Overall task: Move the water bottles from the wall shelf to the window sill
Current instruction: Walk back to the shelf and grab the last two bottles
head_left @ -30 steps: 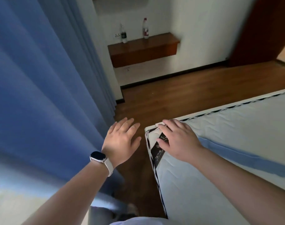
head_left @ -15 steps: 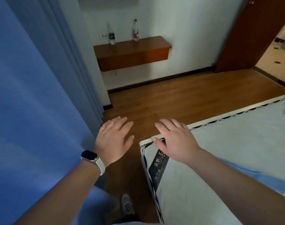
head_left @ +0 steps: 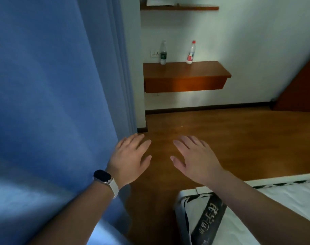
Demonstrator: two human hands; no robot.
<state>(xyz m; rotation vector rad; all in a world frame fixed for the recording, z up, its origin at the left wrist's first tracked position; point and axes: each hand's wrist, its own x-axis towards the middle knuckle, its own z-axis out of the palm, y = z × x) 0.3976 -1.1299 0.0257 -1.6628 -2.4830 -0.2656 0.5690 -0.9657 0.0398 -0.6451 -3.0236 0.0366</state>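
Nearer than a moment earlier, the left bottle [head_left: 163,53], with a dark green label, and the right bottle [head_left: 190,53], with a red cap and red label, stood upright and well apart at the back of the wall shelf [head_left: 186,73], close against the far wall. The person had walked toward them, and the right hand [head_left: 195,160] had left the mattress [head_left: 256,209] corner it rested on before.

Both bottles looked like thin clear plastic: probably light, smooth, and soft enough to dent if squeezed hard. How full they were could not be told. Tall and narrow, they would likely tip at a knock, so the safest hold seemed to be round the middle, at the label, with fingers and thumb wrapped about the body.

A white socket [head_left: 155,53] sat on the wall just left of the left bottle. The left hand [head_left: 131,160], with a watch [head_left: 103,176] at its wrist, and the right hand floated side by side in the near middle, over the brown wooden floor [head_left: 221,135]. Their palms faced down, with fingers straight and loosely spread, holding nothing. Both were well short of the shelf.

A blue curtain [head_left: 44,85] filled the left side, beside the left hand. The mattress corner lay near right, under the right forearm. A brown door [head_left: 301,82] edged the far right. The window sill was not in view.
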